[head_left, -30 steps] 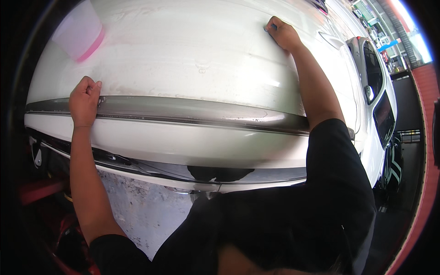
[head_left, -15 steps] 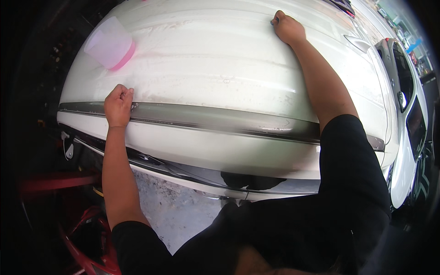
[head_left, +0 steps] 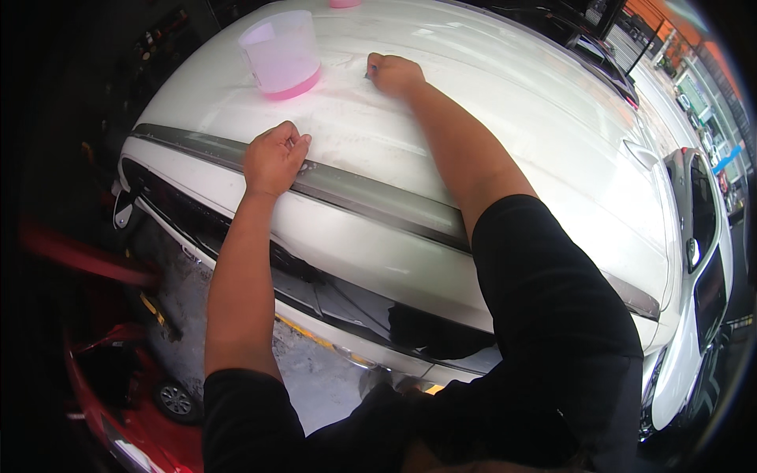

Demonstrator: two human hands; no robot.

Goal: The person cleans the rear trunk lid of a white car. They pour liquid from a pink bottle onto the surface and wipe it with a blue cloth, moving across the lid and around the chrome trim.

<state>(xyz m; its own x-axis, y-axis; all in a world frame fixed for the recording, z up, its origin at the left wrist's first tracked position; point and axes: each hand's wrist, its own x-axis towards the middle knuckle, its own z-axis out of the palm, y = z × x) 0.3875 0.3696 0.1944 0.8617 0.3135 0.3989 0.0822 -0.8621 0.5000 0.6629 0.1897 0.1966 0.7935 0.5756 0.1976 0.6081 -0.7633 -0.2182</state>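
The white car roof spreads wide in front of me, with wet streaks on its paint. My left hand, loosely closed with the fingers curled, rests at the grey roof rail; nothing shows in it. Farther in on the roof, my right hand is closed and pressed down, knuckles up. A small bluish edge shows under its fingers, but most of whatever it holds is hidden. Just left of that hand stands a translucent plastic tub, upright, with pink liquid in its bottom.
Part of another pink container shows at the far edge of the roof. A red car stands low at the left, near a red bar. At the right is another white car. Below me lies grey floor.
My right hand has slid left across the roof, closer to the tub. My left hand stays at the same spot on the rail. The whole view has turned and shifted.
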